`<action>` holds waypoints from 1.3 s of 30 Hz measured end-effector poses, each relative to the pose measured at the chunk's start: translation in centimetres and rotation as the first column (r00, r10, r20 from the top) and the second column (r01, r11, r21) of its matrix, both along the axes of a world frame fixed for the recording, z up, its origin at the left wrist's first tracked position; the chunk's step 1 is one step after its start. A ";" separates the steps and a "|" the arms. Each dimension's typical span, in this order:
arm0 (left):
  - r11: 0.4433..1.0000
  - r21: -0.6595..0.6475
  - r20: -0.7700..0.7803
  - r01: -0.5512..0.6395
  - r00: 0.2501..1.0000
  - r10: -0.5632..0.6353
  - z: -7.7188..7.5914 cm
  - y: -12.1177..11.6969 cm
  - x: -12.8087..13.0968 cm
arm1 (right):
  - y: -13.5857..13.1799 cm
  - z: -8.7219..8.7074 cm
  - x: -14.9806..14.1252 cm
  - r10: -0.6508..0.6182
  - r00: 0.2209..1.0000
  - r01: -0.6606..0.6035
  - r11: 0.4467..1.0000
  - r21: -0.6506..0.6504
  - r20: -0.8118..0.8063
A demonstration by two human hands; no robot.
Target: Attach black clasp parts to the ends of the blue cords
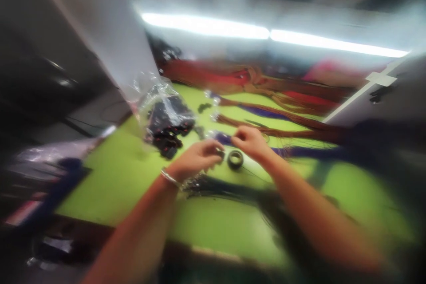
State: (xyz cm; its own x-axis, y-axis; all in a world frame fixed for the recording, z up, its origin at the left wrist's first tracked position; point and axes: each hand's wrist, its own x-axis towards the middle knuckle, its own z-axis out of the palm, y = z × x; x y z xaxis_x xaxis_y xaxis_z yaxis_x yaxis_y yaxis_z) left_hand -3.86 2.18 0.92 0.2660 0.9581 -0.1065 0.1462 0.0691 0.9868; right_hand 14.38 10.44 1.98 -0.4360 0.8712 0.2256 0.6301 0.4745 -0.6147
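The picture is smeared by motion. My left hand, a bangle at its wrist, is curled with the fingertips pinched together over the green table top. My right hand is also pinched, close to the left, at the end of a purple strand of hair. What the fingers hold is too small and blurred to name. A small dark ring-shaped roll lies on the table between and just below the two hands. A black bundle of hair lies under my left wrist.
A clear plastic bag with dark pieces stands at the left of the hands. Brown, red and purple hair bundles stretch across the far side of the table. A bright strip light runs along the back. A white panel rises at left.
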 end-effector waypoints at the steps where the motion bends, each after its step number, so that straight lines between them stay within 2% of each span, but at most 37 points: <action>1: 0.999 -0.018 0.073 -0.043 0.996 0.044 -0.2 0.1 0.3 | -0.6 0.1 0.6 0.003 0.999 -0.004 1.000 -0.023 -0.048; 5: 0.985 -0.145 0.317 -0.094 0.939 0.136 -0.7 0.4 1.7 | -3.0 -0.3 2.0 0.017 0.993 -0.023 0.998 -0.053 -0.116; 9: 0.955 -0.282 0.418 -0.095 0.884 0.211 -0.8 0.3 2.5 | -4.2 -1.1 2.3 -0.038 0.992 0.034 0.999 -0.034 -0.117; 16: 0.943 -0.324 0.491 -0.071 0.839 0.232 -1.3 0.6 2.4 | -4.6 -1.6 1.9 0.001 1.000 -0.003 0.997 -0.083 -0.031; 24: 0.948 -0.313 0.460 -0.055 0.864 0.203 -1.3 0.5 2.4 | -4.5 -1.5 1.8 0.089 0.995 -0.097 0.975 -0.200 -0.047; 28: 0.955 -0.292 0.440 -0.050 0.880 0.180 -1.4 0.4 2.3 | -4.5 -1.5 1.8 0.078 0.995 -0.091 0.970 -0.224 -0.066; 31: 0.974 -0.214 0.401 -0.075 0.903 0.158 -1.6 0.5 2.4 | -4.4 -1.3 1.8 0.089 0.988 -0.124 0.946 -0.300 -0.128; 33: 0.987 -0.107 0.355 -0.118 0.923 0.149 -1.8 0.6 2.5 | -4.3 -1.0 1.7 0.070 0.981 -0.137 0.907 -0.399 -0.179; 36: 0.983 0.050 0.289 -0.174 0.945 0.153 -2.2 0.6 2.8 | -4.2 -0.4 1.8 -0.009 0.980 -0.108 0.820 -0.563 -0.200; 39: 0.973 0.132 0.268 -0.188 0.952 0.147 -2.5 0.6 3.2 | -4.1 0.0 2.1 -0.020 0.977 -0.121 0.769 -0.628 -0.213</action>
